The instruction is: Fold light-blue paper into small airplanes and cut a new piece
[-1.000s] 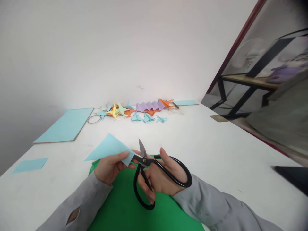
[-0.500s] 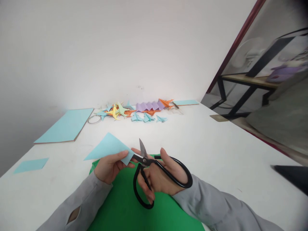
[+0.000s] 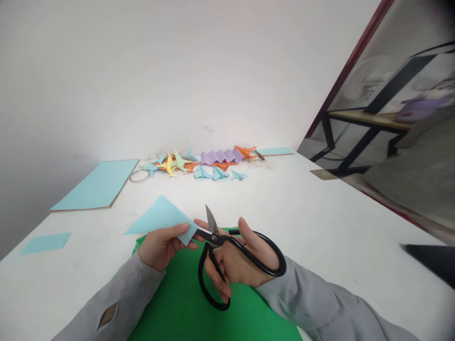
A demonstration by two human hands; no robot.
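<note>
My left hand [image 3: 164, 245] pinches a light blue folded paper triangle [image 3: 159, 215] near its right end, thumb on top. In my right hand [image 3: 238, 263] are black-handled scissors [image 3: 214, 238], with my fingers and thumb through the large loops. The blades stand apart. One blade reaches the paper's right edge by my left fingertips, while the other points up and away from it. Whether the lower blade lies behind or against the paper I cannot tell.
A light blue paper stack [image 3: 97, 184] and a small blue strip [image 3: 46, 243] lie on the left. Folded paper planes [image 3: 174, 163], a pleated purple sheet [image 3: 221, 156] and a wire ring [image 3: 140, 175] sit along the wall. Green cloth [image 3: 199, 312] lies beneath my hands.
The scissors and my right hand have shifted very slightly right. The lower handle loop has swung slightly outward. The paper has hardly moved.
</note>
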